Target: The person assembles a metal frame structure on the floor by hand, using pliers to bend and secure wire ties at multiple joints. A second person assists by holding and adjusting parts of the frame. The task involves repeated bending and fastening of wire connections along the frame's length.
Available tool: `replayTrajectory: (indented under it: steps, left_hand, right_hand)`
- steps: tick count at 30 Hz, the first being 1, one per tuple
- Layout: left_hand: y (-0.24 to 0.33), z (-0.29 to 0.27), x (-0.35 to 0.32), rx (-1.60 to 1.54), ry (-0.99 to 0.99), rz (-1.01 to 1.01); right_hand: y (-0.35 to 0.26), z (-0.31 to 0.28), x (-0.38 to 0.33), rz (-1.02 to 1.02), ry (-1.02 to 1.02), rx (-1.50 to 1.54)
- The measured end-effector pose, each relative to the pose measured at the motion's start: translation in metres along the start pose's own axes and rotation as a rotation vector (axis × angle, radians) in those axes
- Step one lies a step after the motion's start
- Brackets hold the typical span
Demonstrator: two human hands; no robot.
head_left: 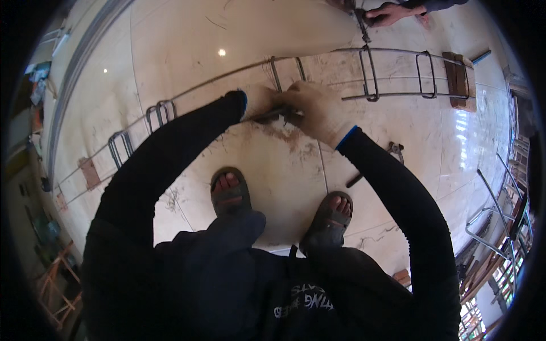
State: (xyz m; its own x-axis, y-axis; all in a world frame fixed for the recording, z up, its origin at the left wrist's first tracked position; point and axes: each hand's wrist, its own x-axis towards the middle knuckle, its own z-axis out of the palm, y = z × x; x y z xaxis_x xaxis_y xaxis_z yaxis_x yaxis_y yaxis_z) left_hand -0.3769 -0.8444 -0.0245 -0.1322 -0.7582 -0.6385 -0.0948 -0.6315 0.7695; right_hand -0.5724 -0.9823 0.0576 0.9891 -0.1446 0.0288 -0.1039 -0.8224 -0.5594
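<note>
Although near steel stirrups (276, 74), gloved fingers (300, 95) indistinct.

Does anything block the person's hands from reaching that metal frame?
Nothing visible does: the gloved left hand and right hand are right at the metal frame, though blur hides their exact contact. The pincer-like tool lies aside on the floor, partly behind the right forearm.
</note>
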Motion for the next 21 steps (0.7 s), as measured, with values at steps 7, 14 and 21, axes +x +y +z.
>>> replayTrajectory:
  steps: [7,14,21]
  left_hand:
    - [0.040,-0.008,-0.036,-0.067,0.148,-0.154]
    - [0.031,-0.014,-0.018,0.423,-0.022,-0.137]
    - [-0.080,-0.041,0.024,0.814,0.008,0.103]
  right_hand:
    - [-0.008,-0.017,0.016,-0.043,0.080,0.039]
    - [-0.008,-0.006,0.016,0.202,-0.019,0.133]
    - [-0.006,0.008,0.045,0.162,-0.261,-0.047]
